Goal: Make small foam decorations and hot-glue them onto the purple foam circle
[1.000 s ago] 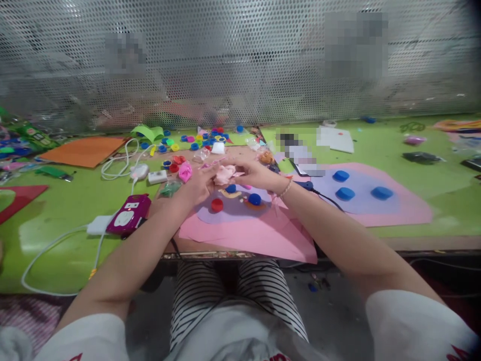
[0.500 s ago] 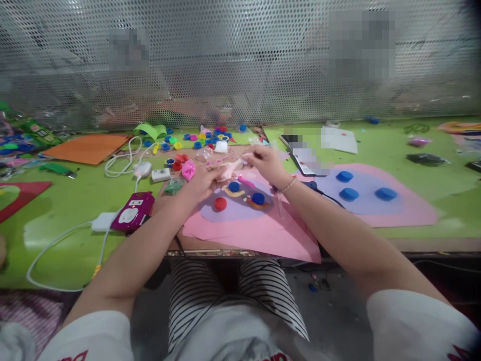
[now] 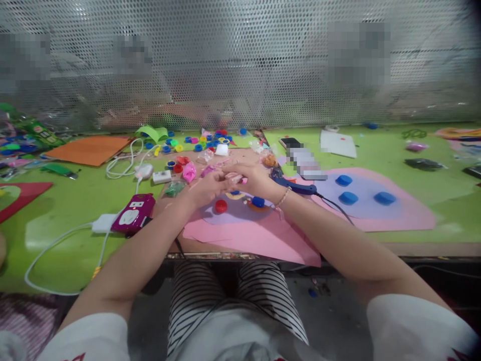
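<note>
My left hand [image 3: 209, 190] and my right hand [image 3: 260, 181] meet over the pink and lilac paper sheet [image 3: 240, 233]. Their fingers close round a pale pink lump of soft modelling clay [image 3: 235, 179], mostly hidden by them. Just below the hands, a red bottle cap [image 3: 221, 206] and a blue bottle cap [image 3: 258, 201] sit on the lilac part. Another blue cap is largely covered by my fingers. Left of my left hand lies a bright pink wrapped lump [image 3: 189, 172]. A dark blue glue gun [image 3: 300, 188] rests beside my right wrist.
Left stands a purple power bank [image 3: 134, 214] with white cables. Several loose caps [image 3: 198, 148] lie at the back. A phone [image 3: 291, 144] is behind the glue gun. A second pink sheet [image 3: 409, 218] with blue caps lies right. A perforated metal screen [image 3: 240, 60] rises behind the table.
The pale pink clay was stretched between my hands; now the hands have come together round it. My right hand moved left and nearer, uncovering the glue gun.
</note>
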### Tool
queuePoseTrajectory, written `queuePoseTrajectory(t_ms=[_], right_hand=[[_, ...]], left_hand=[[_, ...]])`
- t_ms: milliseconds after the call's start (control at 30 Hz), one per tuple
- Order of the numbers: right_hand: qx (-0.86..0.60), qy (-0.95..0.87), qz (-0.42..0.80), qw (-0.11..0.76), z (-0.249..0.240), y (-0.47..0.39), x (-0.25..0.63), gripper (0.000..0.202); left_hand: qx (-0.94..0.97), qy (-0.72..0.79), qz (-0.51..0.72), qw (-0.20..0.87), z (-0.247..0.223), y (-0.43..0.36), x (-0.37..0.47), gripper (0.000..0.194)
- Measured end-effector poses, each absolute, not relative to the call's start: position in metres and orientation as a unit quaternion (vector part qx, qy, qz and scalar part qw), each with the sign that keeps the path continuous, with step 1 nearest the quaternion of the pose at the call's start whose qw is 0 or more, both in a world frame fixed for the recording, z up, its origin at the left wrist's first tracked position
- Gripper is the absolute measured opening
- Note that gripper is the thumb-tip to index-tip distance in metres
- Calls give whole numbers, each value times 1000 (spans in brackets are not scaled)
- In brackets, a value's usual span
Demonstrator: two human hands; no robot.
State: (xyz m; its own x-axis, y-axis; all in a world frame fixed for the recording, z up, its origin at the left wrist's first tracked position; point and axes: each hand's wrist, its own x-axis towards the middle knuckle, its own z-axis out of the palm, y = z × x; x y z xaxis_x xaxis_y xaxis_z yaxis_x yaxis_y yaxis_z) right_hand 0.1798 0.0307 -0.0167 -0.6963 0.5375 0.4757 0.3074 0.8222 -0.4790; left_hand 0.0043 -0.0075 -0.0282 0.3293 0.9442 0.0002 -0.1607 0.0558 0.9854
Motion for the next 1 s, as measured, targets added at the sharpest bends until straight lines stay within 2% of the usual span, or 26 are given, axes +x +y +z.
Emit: queuePoseTrajectory(t_ms=[133,333,567,700,833,900,1000], right_hand=[[-224,-902,167,329,-20,37,181,32],[-261,-855,232,384,-20,40,177,15],[-348,-677,380,526,-24,65,189,33],[-381,-611,373,585,-24,80,202,39],[-310,-695,347,548,-20,65,195,62],[-275,-772,321,474,-19,49,186,67],[-256,-865,203,381,-18,30,176,64]], left_hand=[[578,416,422,562,-33,-5,2,30],[542,404,431,597,-30,-4,4,25],[466,411,483,617,-25,-3,4,12],[441,400,496,632,-26,0,3,10],[435,363,489,664,-25,-2,5,19],[441,334,496,669,-24,-5,6,22],[484,321,478,659,-24,-9,6,25]])
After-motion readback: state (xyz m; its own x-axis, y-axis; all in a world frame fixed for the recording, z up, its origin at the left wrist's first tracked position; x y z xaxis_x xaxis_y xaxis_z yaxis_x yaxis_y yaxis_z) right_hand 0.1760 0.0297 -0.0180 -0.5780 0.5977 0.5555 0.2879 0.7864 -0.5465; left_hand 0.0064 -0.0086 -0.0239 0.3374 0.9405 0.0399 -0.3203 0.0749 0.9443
